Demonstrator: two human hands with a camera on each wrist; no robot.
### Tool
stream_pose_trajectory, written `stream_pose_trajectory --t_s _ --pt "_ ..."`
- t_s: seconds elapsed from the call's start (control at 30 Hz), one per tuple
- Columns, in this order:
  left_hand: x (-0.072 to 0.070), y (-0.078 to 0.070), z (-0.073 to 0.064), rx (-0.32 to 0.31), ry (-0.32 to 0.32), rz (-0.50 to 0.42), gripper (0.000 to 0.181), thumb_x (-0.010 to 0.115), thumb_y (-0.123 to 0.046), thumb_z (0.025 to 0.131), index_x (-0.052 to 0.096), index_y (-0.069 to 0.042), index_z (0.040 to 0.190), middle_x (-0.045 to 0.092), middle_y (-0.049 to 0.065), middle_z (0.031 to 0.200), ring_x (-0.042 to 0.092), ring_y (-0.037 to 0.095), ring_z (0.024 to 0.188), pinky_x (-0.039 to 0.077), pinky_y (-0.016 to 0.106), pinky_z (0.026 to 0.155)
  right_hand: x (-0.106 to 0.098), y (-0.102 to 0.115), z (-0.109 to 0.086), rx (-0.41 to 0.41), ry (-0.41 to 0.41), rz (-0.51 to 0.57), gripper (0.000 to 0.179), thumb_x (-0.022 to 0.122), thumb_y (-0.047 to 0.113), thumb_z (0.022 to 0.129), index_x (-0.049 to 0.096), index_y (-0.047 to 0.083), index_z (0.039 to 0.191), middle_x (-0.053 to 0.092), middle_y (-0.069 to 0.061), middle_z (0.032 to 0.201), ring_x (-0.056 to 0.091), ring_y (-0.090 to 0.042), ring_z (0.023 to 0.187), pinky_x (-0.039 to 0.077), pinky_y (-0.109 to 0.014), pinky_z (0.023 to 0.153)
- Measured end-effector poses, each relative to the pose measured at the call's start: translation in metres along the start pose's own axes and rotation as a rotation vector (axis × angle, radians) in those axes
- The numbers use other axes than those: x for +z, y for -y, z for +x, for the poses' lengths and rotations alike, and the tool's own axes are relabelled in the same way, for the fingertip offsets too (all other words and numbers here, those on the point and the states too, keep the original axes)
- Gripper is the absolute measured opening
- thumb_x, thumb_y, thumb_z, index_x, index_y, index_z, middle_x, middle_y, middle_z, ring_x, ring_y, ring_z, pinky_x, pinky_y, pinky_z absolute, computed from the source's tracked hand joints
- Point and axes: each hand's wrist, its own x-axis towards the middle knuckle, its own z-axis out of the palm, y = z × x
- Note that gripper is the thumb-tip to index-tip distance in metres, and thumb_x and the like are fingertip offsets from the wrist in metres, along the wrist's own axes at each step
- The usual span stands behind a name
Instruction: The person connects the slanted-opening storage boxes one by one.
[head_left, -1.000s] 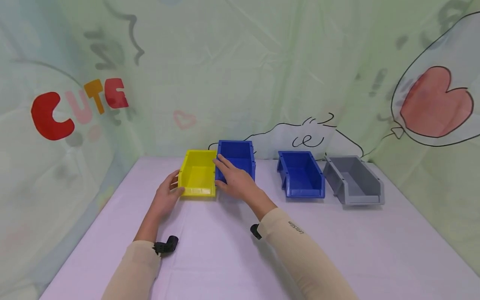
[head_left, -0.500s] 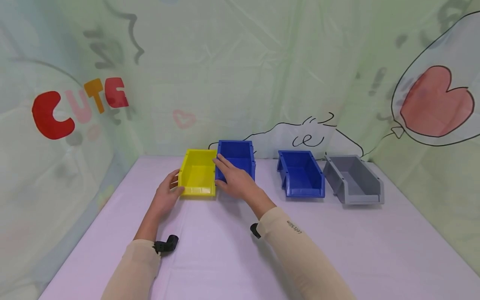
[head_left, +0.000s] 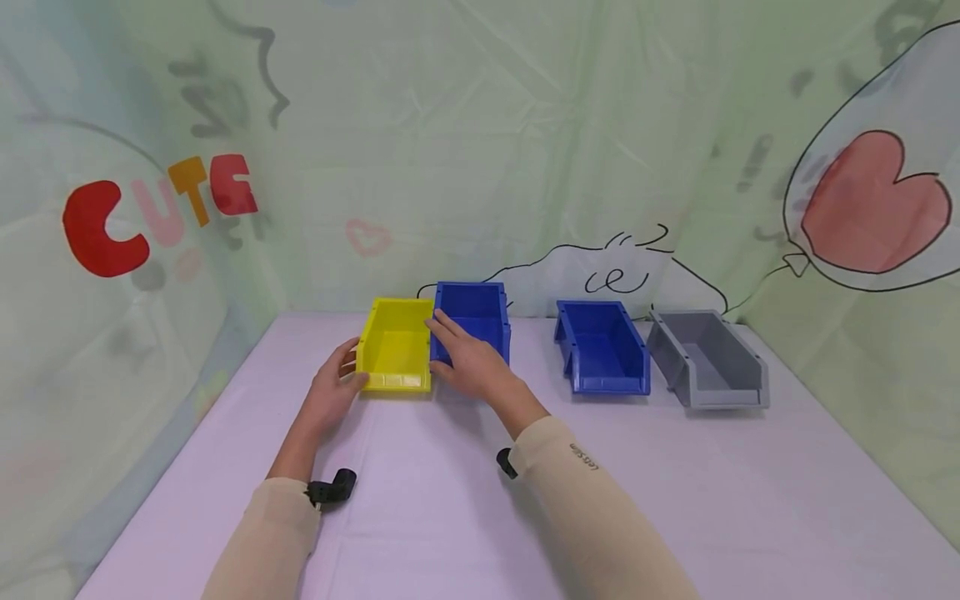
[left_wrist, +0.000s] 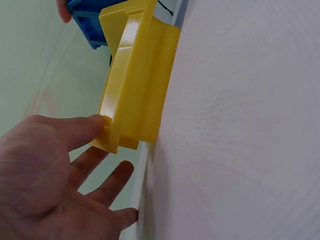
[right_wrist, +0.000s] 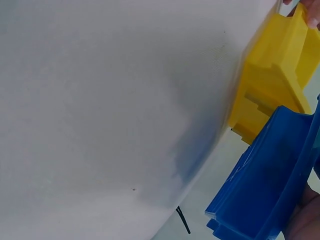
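A yellow storage bin (head_left: pixel 393 354) stands at the back left of the table, its lipped front facing me. My left hand (head_left: pixel 330 392) holds its left front corner; in the left wrist view the thumb (left_wrist: pixel 82 130) lies on the front lip, with the other fingers spread beyond. Right beside it a blue storage bin (head_left: pixel 471 302) sits slightly higher and farther back, apparently raised off the table in the right wrist view. My right hand (head_left: pixel 476 367) reaches across its front and grips its left wall. Part of this hand is hidden behind the bin in the right wrist view.
A second blue bin (head_left: pixel 603 350) and a grey bin (head_left: pixel 708 362) stand side by side at the back right. The table has a pale lilac cover (head_left: pixel 420 517). Printed curtains (head_left: pixel 480 150) enclose the back and sides. A black wrist camera (head_left: pixel 333 487) sits on the left forearm.
Both hands stay where they were on the yellow and blue bins. The blue bin sinks very slightly, and the right forearm shifts a little to the left.
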Motion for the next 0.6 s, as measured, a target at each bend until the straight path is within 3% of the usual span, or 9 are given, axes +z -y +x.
stream_pose_trajectory --t_s 0.6 --pt "-0.0032 -0.002 -0.0015 -0.01 0.036 -0.013 0.069 0.057 -0.016 0.105 0.023 -0.023 0.165 0.035 0.018 0.165 0.037 0.04 0.15 0.033 0.058 0.123 0.0002 0.0007 -0.0013 -0.001 0.013 0.01 0.075 0.062 0.036 0.104 0.021 0.029 0.166 0.008 0.009 0.175 0.042 -0.027 0.151 0.039 -0.044 0.121"
